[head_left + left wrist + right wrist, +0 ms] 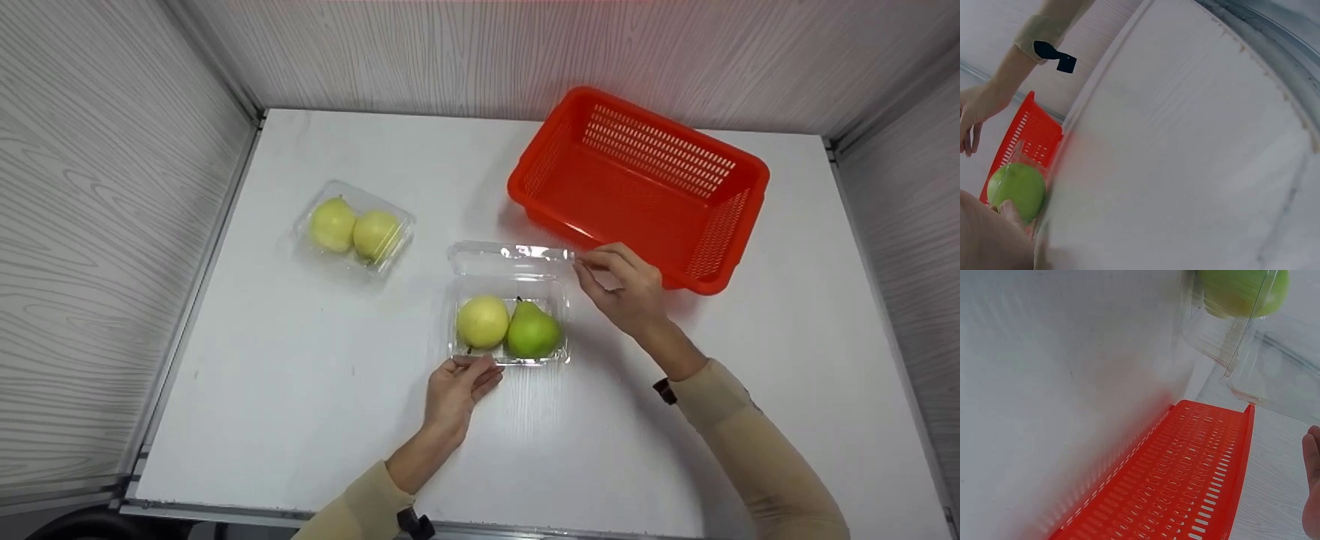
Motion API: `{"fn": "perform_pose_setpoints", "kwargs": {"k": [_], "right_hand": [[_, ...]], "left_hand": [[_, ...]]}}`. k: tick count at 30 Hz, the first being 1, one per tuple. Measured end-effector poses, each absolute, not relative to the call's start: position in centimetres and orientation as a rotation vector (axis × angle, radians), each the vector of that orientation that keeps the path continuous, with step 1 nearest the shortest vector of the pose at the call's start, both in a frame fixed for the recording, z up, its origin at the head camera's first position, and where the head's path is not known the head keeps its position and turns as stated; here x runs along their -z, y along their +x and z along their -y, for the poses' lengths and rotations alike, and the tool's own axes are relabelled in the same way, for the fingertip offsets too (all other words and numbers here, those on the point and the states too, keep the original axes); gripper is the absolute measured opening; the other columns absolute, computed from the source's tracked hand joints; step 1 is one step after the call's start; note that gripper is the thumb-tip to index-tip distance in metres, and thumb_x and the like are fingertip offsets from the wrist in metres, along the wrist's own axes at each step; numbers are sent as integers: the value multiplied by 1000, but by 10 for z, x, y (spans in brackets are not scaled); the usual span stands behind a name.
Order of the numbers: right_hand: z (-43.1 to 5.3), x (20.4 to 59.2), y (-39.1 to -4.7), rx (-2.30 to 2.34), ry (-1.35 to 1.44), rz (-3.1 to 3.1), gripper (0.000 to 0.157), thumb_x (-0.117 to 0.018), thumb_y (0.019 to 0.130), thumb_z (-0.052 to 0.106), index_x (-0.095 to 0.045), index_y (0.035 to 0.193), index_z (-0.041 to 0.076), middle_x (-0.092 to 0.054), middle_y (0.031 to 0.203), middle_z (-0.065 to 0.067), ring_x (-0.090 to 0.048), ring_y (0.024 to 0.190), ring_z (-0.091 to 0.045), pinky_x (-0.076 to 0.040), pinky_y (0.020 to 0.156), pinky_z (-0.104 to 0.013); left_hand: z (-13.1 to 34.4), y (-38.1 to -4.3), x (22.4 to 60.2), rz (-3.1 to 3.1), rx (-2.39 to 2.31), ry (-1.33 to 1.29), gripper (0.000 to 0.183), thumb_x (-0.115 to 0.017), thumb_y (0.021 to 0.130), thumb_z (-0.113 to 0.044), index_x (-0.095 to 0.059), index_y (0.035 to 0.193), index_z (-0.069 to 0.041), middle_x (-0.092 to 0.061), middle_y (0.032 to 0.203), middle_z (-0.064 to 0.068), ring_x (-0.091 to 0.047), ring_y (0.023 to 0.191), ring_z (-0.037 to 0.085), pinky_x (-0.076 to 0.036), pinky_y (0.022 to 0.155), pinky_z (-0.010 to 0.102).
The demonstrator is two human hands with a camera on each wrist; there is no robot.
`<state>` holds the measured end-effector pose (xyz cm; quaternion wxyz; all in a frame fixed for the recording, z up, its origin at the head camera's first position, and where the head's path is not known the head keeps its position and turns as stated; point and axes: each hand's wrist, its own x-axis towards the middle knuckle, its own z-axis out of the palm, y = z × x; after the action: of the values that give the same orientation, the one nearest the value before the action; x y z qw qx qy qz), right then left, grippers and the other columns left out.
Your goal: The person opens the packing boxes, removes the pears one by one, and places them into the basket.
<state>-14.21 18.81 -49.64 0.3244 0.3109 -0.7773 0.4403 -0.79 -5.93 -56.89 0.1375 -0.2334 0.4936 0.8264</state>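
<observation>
A clear plastic clamshell box (551,289) stands mid-table with its lid (487,261) raised at the back. Inside lie a round yellow-green fruit (482,321) on the left and a green pear (533,331) on the right. My left hand (456,397) grips the box's front edge, thumb at the rim. The right hand (628,292) pinches the lid's right end between thumb and fingers. In the left wrist view, the pear (1023,188) shows just beyond the left thumb. The right wrist view catches the lid (1280,379) beside part of the right hand (1313,486).
Behind the right hand sits a red perforated basket (622,217) with nothing in it, near the table's back edge. Farther left, a second clear box (360,196) holds two yellow-green fruits (333,225). Pale wood-grain walls (420,60) enclose the table's back and sides.
</observation>
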Motion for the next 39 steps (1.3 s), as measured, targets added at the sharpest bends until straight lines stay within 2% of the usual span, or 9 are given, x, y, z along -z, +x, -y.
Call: {"fn": "perform_pose_setpoints", "kwargs": {"k": [6,13,17,21,26,31,39], "right_hand": [[-186,493,-147,-1256,771,2065,18,-82,81,-12,-77,96,-5,-75,89,-18,-76,79,-31,-61,85,-11],[-181,496,-153,-1283,739,2078,18,-81,83,-12,-78,98,-3,-75,89,-18,-76,81,-30,-61,85,-12],[-181,497,-155,-1286,724,2088,18,-80,83,-13,-77,99,-4,-75,91,-18,-76,83,-31,-61,86,-12],[-181,497,-156,-1302,699,2091,18,-79,84,-14,-76,99,-4,-75,91,-18,-76,82,-30,-61,84,-12],[-179,496,-158,-1345,681,2105,17,-79,85,-12,-76,100,-4,-75,91,-17,-77,81,-29,-62,81,-14],[-178,494,-163,-1355,655,2109,20,-80,82,-15,-76,99,-4,-75,91,-17,-77,81,-29,-62,81,-14],[-178,493,-165,-1345,646,2144,20,-79,82,-16,-75,100,-7,-75,92,-17,-77,81,-29,-64,78,-17]], "left_hand": [[63,-6,568,-1395,-2396,-650,14,-68,102,-8,-57,108,-3,-74,103,8,-77,96,15,-65,95,29],[82,2,559,-1478,-2311,-813,36,-72,102,-30,-54,117,-2,-70,95,4,-78,83,15,-68,84,31],[100,-1,551,-1605,-2266,-895,40,-70,102,-34,-55,118,-1,-70,96,6,-75,79,16,-68,79,29],[114,-14,545,-1748,-2172,-894,40,-69,103,-32,-60,125,0,-70,105,9,-75,85,18,-67,77,27],[126,-37,542,-1814,-2128,-838,36,-68,103,-21,-63,132,1,-71,114,12,-74,91,16,-65,79,24],[131,-56,544,-1847,-2147,-739,36,-70,101,-11,-64,134,1,-72,110,10,-73,89,15,-64,75,22],[129,-72,547,-1819,-2128,-691,32,-71,99,-8,-68,130,1,-75,99,6,-71,77,13,-63,68,22]]}}
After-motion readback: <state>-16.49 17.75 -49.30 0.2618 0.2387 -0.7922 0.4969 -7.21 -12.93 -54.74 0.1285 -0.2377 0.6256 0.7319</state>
